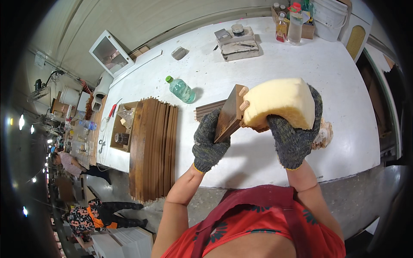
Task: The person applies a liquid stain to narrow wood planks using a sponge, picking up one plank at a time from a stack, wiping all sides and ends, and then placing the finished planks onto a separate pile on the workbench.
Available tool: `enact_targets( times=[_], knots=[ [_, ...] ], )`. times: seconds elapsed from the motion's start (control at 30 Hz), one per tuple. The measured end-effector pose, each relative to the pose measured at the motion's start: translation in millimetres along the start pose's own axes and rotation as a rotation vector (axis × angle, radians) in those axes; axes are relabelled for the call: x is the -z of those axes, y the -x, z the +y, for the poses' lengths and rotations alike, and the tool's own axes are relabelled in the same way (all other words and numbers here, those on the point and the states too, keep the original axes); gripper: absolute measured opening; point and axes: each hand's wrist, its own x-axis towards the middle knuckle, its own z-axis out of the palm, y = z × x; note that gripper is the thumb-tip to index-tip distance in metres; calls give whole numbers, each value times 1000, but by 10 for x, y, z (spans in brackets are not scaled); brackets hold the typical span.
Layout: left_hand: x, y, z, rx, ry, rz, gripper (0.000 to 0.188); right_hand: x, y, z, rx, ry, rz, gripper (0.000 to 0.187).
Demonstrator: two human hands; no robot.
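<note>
Both my hands wear dark knitted gloves. My left hand [209,142] is closed around a brown wooden board [231,112], held tilted above the white table. Two light wooden dowels [244,105] stick out of the board's right end. In my right hand [297,136] is a large pale yellow sponge block [282,101], its underside curved and stained brown near the dowels. Behind my left hand, several thin brown wooden strips [211,109] lie on the table. A stack of brown boards [152,148] with dowelled ends stands at the left.
On the white table [258,172] are a green-capped bottle [180,89], a cardboard box [122,127], a grey-white block [241,49] and a crumpled whitish lump [323,135]. Bottles [295,28] and a white bucket [329,19] stand at the far right. Two people are at the left.
</note>
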Motion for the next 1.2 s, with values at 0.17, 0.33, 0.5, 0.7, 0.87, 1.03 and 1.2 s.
enact_targets(
  times=[0.17,0.33,0.5,0.7,0.87,1.03,1.2],
  knots=[
    [30,63,-7,118,117,-50,64,-120,-192,226,11,181,70,64],
    [113,47,-48,144,149,-70,64,-216,-354,237,-224,-187,131,55],
    [114,49,-42,156,167,-96,67,-29,-278,179,-438,-661,17,43],
    [100,61,31,169,177,-89,64,-19,-60,283,-211,-7,-126,44],
    [77,46,91,63,16,1,66,-28,45,-1,-535,-503,-27,76],
    [78,113,78,69,200,6,67,89,176,-62,-530,-552,-86,84],
    [80,26,-4,144,283,-53,71,296,402,97,-417,-368,-312,95]
  ],
)
